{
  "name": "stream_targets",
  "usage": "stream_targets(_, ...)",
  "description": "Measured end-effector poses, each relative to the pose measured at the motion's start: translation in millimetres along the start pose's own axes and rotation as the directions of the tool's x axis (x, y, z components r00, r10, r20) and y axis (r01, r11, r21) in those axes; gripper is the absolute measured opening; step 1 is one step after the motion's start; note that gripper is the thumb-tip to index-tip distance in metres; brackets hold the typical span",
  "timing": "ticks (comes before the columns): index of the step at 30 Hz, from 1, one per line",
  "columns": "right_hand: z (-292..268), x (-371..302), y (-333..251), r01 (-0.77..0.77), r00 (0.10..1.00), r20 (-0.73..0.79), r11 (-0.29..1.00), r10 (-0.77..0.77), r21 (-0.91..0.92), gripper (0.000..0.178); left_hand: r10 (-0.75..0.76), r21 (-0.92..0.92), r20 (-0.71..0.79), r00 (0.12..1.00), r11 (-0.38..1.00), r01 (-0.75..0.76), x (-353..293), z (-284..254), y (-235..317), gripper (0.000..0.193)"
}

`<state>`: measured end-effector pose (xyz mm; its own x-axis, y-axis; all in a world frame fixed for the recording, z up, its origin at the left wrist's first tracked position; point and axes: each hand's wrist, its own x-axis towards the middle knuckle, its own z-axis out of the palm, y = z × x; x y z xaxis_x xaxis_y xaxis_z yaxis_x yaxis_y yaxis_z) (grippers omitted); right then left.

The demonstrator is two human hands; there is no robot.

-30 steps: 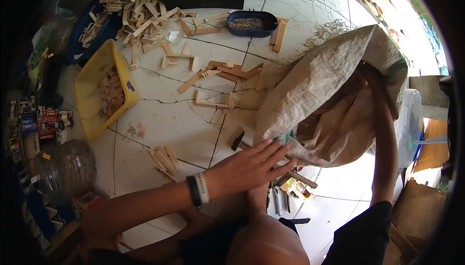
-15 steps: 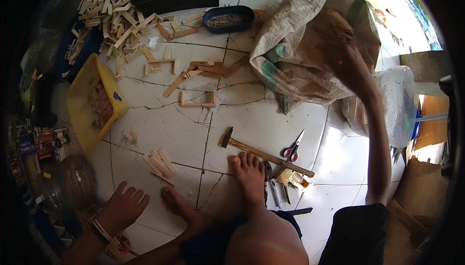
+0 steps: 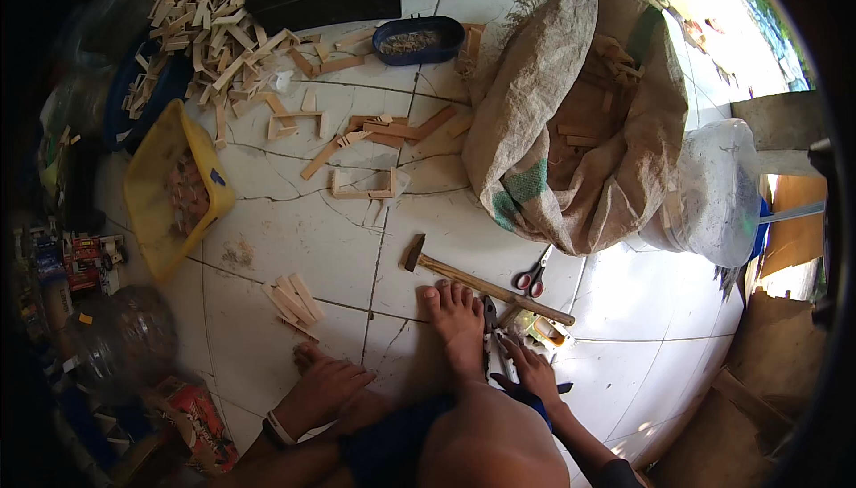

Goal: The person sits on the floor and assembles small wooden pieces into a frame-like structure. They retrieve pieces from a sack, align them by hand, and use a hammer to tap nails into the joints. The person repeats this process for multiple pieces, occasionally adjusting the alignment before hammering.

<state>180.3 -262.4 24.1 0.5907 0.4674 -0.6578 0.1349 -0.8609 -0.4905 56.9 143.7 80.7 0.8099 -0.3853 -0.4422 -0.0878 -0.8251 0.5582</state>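
Low in the frame, the right hand [image 3: 532, 370] rests with fingers spread on pliers [image 3: 496, 332] beside the hammer [image 3: 481, 283]; the left hand [image 3: 325, 388] lies open, lower left, holding nothing.

So my right hand [image 3: 532, 370] let go of the sack [image 3: 571, 123] upper right and dropped to the pliers [image 3: 496, 338] lower center; left hand [image 3: 328, 387] slid rightward.
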Motion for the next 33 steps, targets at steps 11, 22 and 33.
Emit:
stream_targets(11, 17, 32, -3, -0.019, 0.999, -0.052, 0.994, 0.013, -0.108, 0.109, -0.162, -0.05, -0.126, 0.979, 0.986, 0.157, 8, -32, 15, 0.035)
stream_targets(22, -54, 45, -16, -0.115, 0.993, 0.015, 0.934, 0.116, 0.337, 0.03, -0.178, -0.077, -0.278, 0.944, 0.984, 0.163, -4, -12, 6, 0.035)
stream_targets(33, -255, 75, -188, 0.218, 0.969, -0.026, 0.796, -0.247, 0.565, 0.031, -0.253, -0.144, -0.359, 0.898, 0.966, 0.214, -4, 11, -3, 0.038)
